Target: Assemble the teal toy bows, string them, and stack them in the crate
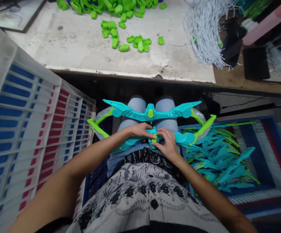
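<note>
Two teal toy bows with green limbs lie across my lap. The farther bow (152, 112) rests on my knees with a small green piece at its centre. On the nearer bow (187, 137) both my hands meet at the middle. My left hand (140, 130) curls over the grip from the left. My right hand (167, 142) pinches the centre, where a small green piece (154, 139) shows between the fingers. Both hands are closed on this nearer bow.
A stack of white, blue and red slotted crates (28, 123) stands at my left. At my right a crate (271, 194) holds several teal bow parts (225, 161). The worn table (87, 48) ahead carries loose green pieces (137, 42) and a bundle of white cords (205, 29).
</note>
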Demonstrator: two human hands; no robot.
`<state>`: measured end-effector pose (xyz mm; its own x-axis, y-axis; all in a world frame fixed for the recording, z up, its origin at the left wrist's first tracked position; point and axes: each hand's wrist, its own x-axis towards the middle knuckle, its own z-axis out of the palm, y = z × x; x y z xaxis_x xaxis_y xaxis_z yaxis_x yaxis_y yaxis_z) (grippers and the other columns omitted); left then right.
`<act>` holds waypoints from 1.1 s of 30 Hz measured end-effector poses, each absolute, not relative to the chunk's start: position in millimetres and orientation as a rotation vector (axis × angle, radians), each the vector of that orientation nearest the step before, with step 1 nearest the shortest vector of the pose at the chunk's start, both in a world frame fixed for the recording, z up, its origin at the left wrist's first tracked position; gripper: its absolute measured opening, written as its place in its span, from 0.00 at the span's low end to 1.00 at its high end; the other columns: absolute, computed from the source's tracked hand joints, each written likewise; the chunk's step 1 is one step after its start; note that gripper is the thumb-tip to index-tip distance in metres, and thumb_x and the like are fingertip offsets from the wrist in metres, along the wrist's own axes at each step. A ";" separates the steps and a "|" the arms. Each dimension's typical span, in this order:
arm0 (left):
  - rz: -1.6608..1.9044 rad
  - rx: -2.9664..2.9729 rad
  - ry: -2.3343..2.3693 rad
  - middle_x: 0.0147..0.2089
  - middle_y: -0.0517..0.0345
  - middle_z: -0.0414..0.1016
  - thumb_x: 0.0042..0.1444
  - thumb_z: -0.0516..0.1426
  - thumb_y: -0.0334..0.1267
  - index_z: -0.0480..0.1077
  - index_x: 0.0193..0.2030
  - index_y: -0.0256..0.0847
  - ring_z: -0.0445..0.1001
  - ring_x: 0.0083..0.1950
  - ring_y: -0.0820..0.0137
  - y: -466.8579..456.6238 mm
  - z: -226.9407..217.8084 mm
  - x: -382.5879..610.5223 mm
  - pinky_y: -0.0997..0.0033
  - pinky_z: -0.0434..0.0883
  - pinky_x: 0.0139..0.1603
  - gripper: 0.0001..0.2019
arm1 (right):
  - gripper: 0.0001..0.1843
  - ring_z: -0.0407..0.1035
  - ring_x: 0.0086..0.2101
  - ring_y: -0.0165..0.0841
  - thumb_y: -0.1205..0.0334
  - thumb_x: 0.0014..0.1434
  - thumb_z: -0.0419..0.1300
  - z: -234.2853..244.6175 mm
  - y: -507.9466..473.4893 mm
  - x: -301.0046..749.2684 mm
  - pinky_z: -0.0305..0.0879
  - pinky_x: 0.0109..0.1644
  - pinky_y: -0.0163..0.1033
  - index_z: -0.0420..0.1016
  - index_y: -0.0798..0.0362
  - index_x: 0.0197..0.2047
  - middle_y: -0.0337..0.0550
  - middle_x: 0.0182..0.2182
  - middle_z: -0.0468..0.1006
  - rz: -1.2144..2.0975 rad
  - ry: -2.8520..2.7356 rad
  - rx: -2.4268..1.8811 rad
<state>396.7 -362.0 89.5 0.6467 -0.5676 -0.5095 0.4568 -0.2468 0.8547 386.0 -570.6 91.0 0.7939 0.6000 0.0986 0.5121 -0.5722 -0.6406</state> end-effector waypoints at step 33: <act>-0.545 2.407 -0.158 0.48 0.46 0.72 0.54 0.56 0.50 0.66 0.54 0.36 0.71 0.47 0.58 -382.0 111.6 361.6 0.63 0.67 0.45 0.25 | 0.40 0.66 0.47 0.43 0.50 0.49 0.65 105.6 -566.9 396.3 0.53 0.53 0.51 0.57 0.51 0.63 0.49 0.45 0.75 0.436 -0.932 -2.466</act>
